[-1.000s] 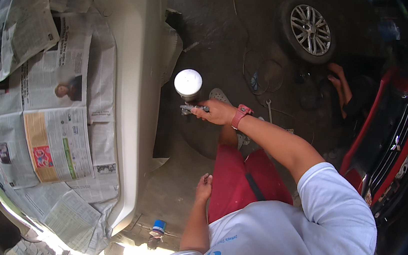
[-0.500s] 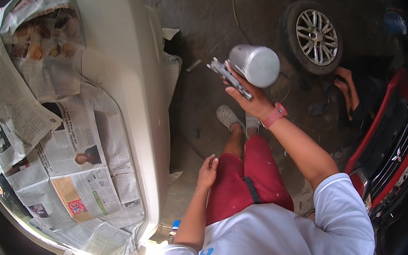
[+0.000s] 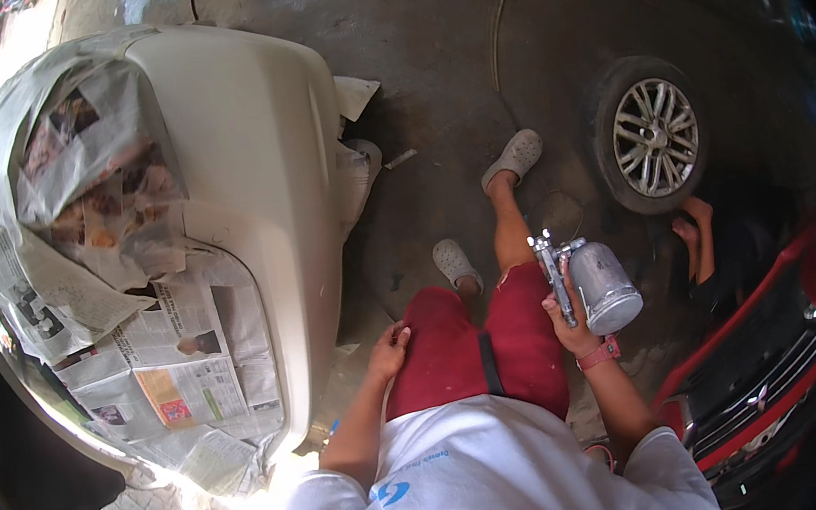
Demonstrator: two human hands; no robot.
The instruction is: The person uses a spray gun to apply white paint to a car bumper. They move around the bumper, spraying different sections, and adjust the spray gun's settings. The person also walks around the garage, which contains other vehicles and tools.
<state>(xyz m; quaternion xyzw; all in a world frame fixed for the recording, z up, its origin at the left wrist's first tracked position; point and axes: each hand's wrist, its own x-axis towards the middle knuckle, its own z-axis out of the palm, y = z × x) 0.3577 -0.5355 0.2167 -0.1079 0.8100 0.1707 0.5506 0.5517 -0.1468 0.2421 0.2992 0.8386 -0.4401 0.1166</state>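
Observation:
My right hand (image 3: 574,325) grips a metal spray gun (image 3: 553,274) with a large silver cup (image 3: 604,285) on its side, held beside my right thigh. My left hand (image 3: 389,351) hangs by my left thigh, fingers loosely curled together, with nothing visible in them. To its left stands a cream-coloured car body (image 3: 246,112), apart from both hands. Sheets of newspaper (image 3: 142,351) and thin clear film (image 3: 103,139) mask its glass and side.
A wheel with a silver rim (image 3: 656,138) lies at the right, next to a crouching person's bare limbs (image 3: 696,240). A red car front (image 3: 758,371) sits at the lower right. A hose (image 3: 502,33) runs along the dark floor (image 3: 426,61); a small pale scrap (image 3: 401,159) lies there.
My right hand has lowered the spray gun from in front of me to beside my right thigh. My right foot has stepped forward. The left hand still hangs by my side.

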